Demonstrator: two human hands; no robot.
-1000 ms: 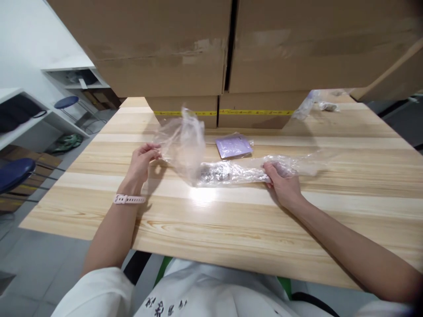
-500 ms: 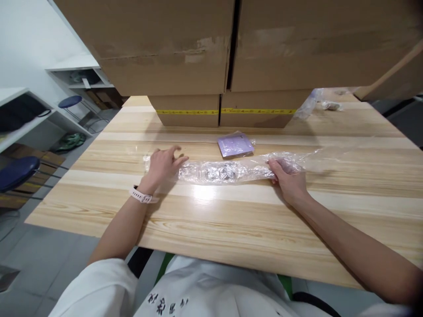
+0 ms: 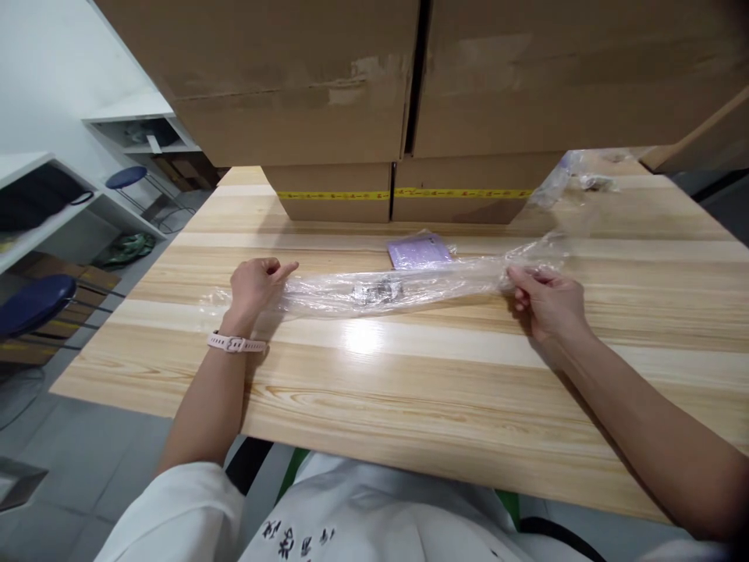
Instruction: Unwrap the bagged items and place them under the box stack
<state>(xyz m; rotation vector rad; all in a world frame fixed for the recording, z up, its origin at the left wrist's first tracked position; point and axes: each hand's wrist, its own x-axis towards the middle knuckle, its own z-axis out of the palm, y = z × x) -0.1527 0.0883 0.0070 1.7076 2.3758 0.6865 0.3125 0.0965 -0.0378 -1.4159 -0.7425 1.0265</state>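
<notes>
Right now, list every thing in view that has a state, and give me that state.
Clear plastic wrap: crinkled, drawn out lengthwise between the hands
Small dark item: inside the wrap
Right hand: closed on the wrap
Left hand: partly curled at the wrap; grip unclear
Purple packet: lying flat, partly behind the wrap
Pale wristband: fastened
Lower cardboard boxes: taped in yellow

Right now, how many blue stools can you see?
2: the nearer stool left of the table, cut off by the picture's left edge; the farther stool beyond it, near the white shelves. Others may be hidden behind the cardboard boxes.
</notes>
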